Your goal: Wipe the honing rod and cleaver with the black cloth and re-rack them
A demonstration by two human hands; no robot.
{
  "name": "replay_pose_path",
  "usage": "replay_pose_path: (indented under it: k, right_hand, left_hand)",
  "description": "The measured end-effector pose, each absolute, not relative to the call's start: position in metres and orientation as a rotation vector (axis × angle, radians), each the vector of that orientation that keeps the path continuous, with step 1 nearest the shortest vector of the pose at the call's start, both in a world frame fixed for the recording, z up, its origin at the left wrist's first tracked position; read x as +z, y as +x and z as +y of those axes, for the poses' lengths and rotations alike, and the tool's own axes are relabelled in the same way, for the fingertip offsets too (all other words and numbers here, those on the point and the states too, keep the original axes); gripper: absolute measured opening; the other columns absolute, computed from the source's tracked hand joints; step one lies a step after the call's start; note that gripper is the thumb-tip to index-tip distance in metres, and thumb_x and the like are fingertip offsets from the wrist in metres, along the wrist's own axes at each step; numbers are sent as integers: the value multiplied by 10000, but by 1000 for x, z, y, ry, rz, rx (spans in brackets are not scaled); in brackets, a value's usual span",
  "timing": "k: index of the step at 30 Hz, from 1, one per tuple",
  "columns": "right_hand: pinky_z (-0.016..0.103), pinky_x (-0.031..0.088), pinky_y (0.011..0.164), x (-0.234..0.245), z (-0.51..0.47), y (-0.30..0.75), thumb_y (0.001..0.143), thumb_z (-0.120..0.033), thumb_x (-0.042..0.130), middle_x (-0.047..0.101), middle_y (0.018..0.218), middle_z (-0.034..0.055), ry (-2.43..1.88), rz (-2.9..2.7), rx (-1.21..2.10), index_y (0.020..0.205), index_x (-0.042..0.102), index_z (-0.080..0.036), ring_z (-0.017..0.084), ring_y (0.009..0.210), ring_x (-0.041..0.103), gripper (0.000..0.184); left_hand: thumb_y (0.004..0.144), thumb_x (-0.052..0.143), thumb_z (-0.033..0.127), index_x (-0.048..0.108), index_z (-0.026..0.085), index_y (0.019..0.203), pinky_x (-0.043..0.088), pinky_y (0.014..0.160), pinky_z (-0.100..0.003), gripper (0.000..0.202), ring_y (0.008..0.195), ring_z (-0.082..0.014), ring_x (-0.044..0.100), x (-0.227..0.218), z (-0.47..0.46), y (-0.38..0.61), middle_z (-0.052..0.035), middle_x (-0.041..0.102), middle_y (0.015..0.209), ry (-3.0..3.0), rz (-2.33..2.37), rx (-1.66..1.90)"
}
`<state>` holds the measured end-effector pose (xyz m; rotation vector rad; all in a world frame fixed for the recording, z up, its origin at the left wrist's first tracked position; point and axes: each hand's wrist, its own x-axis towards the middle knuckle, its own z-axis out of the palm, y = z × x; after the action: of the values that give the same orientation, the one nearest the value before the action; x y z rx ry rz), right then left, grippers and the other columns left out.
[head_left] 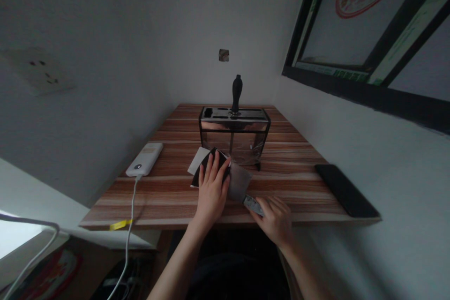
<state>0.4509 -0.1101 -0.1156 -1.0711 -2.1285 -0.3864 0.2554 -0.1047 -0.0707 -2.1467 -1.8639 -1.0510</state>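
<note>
My left hand (212, 186) lies flat, fingers stretched out, on a black sheath or sleeve (207, 165) that rests on the wooden table (168, 187), with a white card (197, 159) beneath it. My right hand (276, 219) is closed round the handle of a broad cleaver (241, 182), whose grey blade points towards the black sleeve. Just behind stands a metal knife block (235, 135) with one black-handled tool (236, 91) upright in a slot.
A white power bank (145, 159) with a white cable (130, 225) lies at the table's left. A black phone (346, 191) lies at the right edge. Walls close in on both sides; a dark-framed window (369, 33) is at upper right.
</note>
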Motion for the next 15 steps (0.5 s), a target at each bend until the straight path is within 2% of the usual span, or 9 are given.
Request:
replay_pose_path:
  k: [7, 11, 15]
  right_hand:
    - [294, 389, 693, -116, -111, 450, 885, -331, 516, 668, 676, 48, -1048, -2138, -395, 807, 615, -172, 178, 643, 591, 202]
    - [288, 387, 689, -115, -111, 450, 883, -331, 523, 671, 674, 40, -1038, -2125, -388, 803, 613, -175, 173, 638, 593, 197]
    - [291, 394, 689, -115, -111, 450, 881, -321, 526, 675, 682, 46, -1047, -2126, -384, 805, 611, -176, 175, 640, 597, 185]
  left_hand:
    - [952, 338, 209, 373, 236, 1391, 139, 1122, -536, 442, 1422, -238, 112, -68, -93, 217, -91, 204, 1535, -1992, -1903, -1076]
    - [952, 334, 211, 367, 225, 1394, 178, 1114, -534, 444, 1417, -237, 145, -65, -87, 205, -104, 219, 1530, -1953, -1928, -1138]
    - [949, 351, 212, 348, 219, 1408, 149, 1111, -563, 459, 1422, -260, 104, -64, -87, 208, -111, 199, 1534, -1915, -1908, -1089]
